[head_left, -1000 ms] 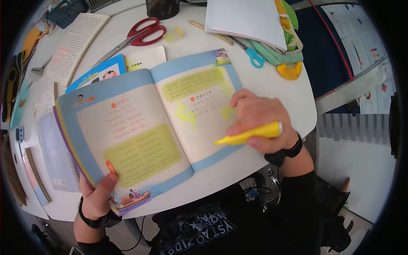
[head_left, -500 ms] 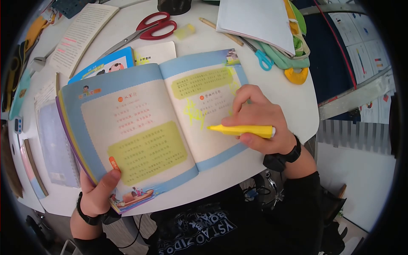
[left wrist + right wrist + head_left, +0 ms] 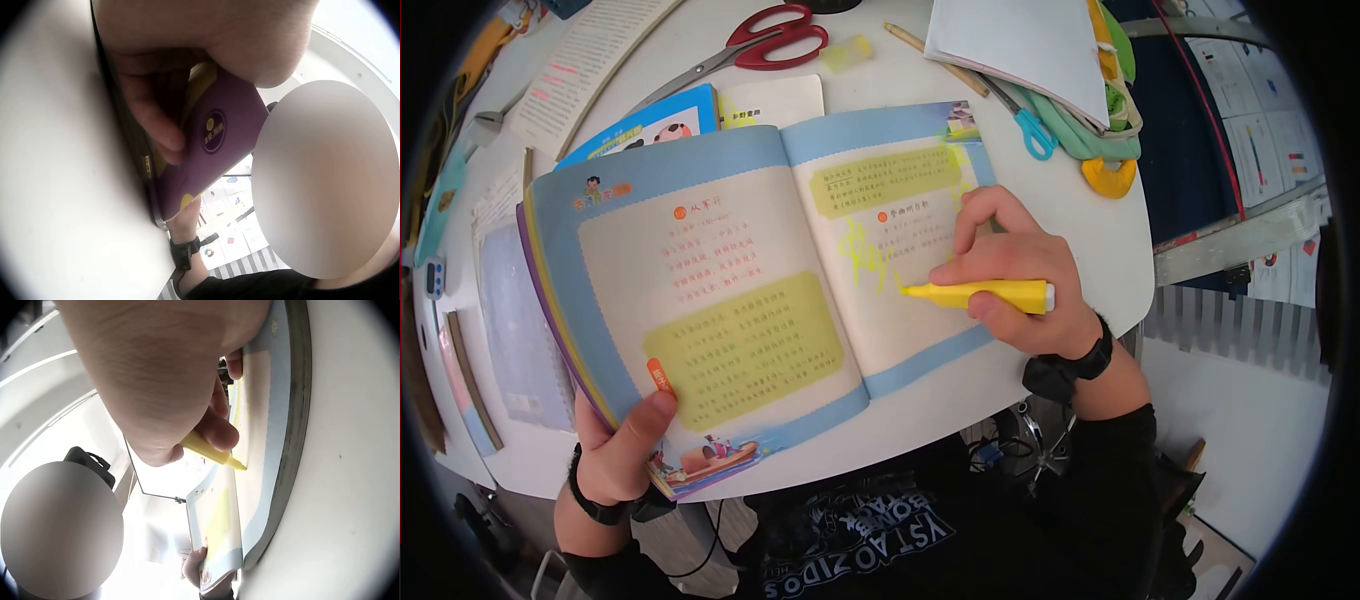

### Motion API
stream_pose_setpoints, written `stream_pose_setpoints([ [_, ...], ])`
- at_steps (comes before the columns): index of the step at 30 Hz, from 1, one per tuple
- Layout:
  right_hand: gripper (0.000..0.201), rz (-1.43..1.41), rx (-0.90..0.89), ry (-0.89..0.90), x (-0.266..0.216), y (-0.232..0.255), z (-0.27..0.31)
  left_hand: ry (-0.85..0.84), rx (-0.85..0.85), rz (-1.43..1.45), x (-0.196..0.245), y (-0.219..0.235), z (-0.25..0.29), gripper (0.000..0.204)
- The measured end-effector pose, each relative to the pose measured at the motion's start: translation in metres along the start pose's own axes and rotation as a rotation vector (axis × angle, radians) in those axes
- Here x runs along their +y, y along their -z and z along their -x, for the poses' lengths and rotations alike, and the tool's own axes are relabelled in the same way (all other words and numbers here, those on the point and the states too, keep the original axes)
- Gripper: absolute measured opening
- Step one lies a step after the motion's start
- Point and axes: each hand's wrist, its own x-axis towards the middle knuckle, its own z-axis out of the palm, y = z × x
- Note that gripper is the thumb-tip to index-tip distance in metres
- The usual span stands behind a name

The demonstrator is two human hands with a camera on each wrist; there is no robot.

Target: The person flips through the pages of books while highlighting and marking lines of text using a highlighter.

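An open book (image 3: pixel 910 345) with blue-bordered pages and printed Chinese text lies tilted over the table's front edge. At its lower left corner my left hand (image 3: pixel 622 440) grips it, thumb on the page. The left wrist view has that hand's fingers curled under the purple cover (image 3: pixel 234 119). My right hand (image 3: pixel 1035 258) pinches a yellow highlighter (image 3: pixel 990 295) over the right page. Its tip is right at the paper, beside yellow scribbles (image 3: pixel 862 255) below the text. In the right wrist view the highlighter (image 3: pixel 209 450) points down at the page.
Beyond the book are a blue booklet (image 3: pixel 685 110), a cream booklet (image 3: pixel 785 98), red-handled scissors (image 3: pixel 775 45) and a yellow eraser-like block (image 3: pixel 847 53). Blue-handled scissors (image 3: pixel 1033 135), a pencil (image 3: pixel 910 40) and white paper (image 3: pixel 1020 50) on a green pouch (image 3: pixel 1090 140) sit back right.
The highlighter has moved up and left over the right page, from near its bottom to beside the scribbles. A short yellow stroke now shows by its tip. My left hand keeps its hold.
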Motion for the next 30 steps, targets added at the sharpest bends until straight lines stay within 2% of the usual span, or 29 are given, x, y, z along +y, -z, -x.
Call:
stream_pose_setpoints([
  [2,0.024,-0.019,0.061,-0.083,-0.0006,-0.0004,0.0015,-0.017,0.006,0.015,-0.0018,-0.0001,0.0,0.054],
  [5,0.024,-0.025,0.054,-0.076,0.0041,0.0002,0.0027,0.038,0.01,-0.02,-0.0023,0.0038,0.0025,0.054],
  [8,0.024,-0.017,0.049,-0.119,0.0022,0.0005,0.0045,0.028,-0.063,-0.045,0.0012,0.0044,0.0024,0.05],
  [10,0.024,-0.036,0.054,-0.116,0.0016,0.0014,0.0059,0.096,0.001,-0.027,0.0062,0.0005,0.0024,0.053],
  [14,0.022,-0.044,-0.006,-0.028,0.003,0.0022,0.0026,0.047,-0.004,-0.017,0.0033,0.0007,0.0013,0.053],
  [16,0.022,-0.009,-0.029,-0.019,0.0009,0.0036,-0.0004,-0.029,-0.055,-0.04,0.0016,-0.0001,0.0005,0.049],
  [18,0.022,0.017,-0.054,-0.023,0.0008,0.0029,0.0004,0.013,-0.035,-0.04,0.0008,0.0033,0.0015,0.051],
  [22,0.023,0.015,-0.015,-0.036,0.0059,0.0034,0.0053,0.08,-0.002,-0.049,0.0025,0.0029,0.0042,0.053],
  [25,0.021,-0.032,0.017,-0.061,0.0041,0.0035,0.0068,0.046,-0.056,-0.037,0.0049,0.0021,0.0028,0.047],
  [27,0.021,-0.075,0.037,-0.088,0.0022,0.002,0.0053,0.032,-0.032,-0.018,0.0012,0.0019,0.0019,0.05],
  [30,0.02,0.008,0.023,-0.071,0.0024,0.0001,0.0033,0.026,-0.001,0.0,0.0014,-0.0008,0.0021,0.054],
])
